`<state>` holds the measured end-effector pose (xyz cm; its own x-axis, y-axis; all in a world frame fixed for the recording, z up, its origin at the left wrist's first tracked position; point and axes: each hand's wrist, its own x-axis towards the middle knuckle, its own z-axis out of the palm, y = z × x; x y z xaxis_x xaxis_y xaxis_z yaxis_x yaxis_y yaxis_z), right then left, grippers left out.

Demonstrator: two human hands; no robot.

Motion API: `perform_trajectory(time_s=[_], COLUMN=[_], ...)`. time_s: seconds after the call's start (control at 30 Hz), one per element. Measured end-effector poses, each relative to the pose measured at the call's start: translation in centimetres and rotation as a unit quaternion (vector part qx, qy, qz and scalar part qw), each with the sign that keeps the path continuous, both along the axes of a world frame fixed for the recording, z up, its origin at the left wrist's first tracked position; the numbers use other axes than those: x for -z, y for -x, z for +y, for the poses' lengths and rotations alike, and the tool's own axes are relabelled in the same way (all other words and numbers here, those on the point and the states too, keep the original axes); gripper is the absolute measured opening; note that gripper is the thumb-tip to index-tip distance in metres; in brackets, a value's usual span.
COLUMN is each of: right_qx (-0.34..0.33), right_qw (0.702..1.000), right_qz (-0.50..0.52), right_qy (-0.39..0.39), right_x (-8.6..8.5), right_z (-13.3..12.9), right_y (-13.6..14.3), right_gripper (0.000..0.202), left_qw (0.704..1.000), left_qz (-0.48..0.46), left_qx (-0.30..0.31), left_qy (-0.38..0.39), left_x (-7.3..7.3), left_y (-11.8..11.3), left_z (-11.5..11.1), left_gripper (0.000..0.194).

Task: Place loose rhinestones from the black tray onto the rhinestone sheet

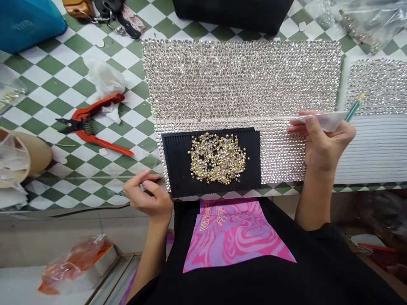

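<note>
A lane of checked desk point(136, 103) runs between the red-handled pliers point(84, 125) and the glittering sheet point(241, 80), down to the left fingers point(139, 178). Beyond the sheet a black box point(232, 15) leaves only a slim gap; nearer, the stone-heaped tray point(178, 169) and the right fingers point(314, 128) obstruct passage across its lower part

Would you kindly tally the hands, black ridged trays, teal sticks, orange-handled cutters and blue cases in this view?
Hands: 2, the left hand and the right hand
Black ridged tray: 1
Teal stick: 1
Orange-handled cutters: 1
Blue case: 1
Total: 6
</note>
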<state>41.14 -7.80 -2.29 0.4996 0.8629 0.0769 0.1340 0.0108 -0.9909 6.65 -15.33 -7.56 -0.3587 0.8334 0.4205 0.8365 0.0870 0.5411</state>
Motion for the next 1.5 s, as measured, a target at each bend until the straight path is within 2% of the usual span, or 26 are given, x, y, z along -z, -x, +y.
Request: perform_trajectory(time_s=[0.37, 0.6, 0.87, 1.1, 1.27, 1.5], right_qx=[-0.002, 0.008, 0.0, 0.017, 0.027, 0.033], right_qw=[1.0, 0.999, 1.0, 0.999, 0.999, 0.999], right_qz=[-0.01, -0.032, -0.028, -0.048, -0.034, -0.016], right_qy=[0.002, 0.004, 0.003, 0.018, 0.008, -0.001], right_x=[0.02, 0.09, 0.0, 0.13, -0.02, 0.01], right_z=[0.0, 0.07, 0.0, 0.03, -0.11, -0.3], right_y=[0.13, 0.17, 0.24, 0.25, 0.37, 0.25], right_gripper=[0.013, 0.015, 0.014, 0.02, 0.018, 0.016], left_qw=[1.0, 0.999, 1.0, 1.0, 0.998, 0.998], left_qz=[0.004, 0.008, 0.005, 0.007, 0.006, 0.003], left_qx=[0.012, -0.016, -0.011, -0.012, -0.038, -0.042], left_qy=[-0.006, 0.028, 0.017, 0.019, 0.041, 0.041], left_x=[-0.23, -0.17, -0.03, -0.17, -0.31, -0.38], left_y=[-0.14, -0.04, 0.01, -0.04, -0.17, -0.33], left_z=[0.1, 0.02, -0.03, 0.03, 0.17, 0.3], left_gripper=[0.026, 0.028, 0.029, 0.029, 0.031, 0.03])
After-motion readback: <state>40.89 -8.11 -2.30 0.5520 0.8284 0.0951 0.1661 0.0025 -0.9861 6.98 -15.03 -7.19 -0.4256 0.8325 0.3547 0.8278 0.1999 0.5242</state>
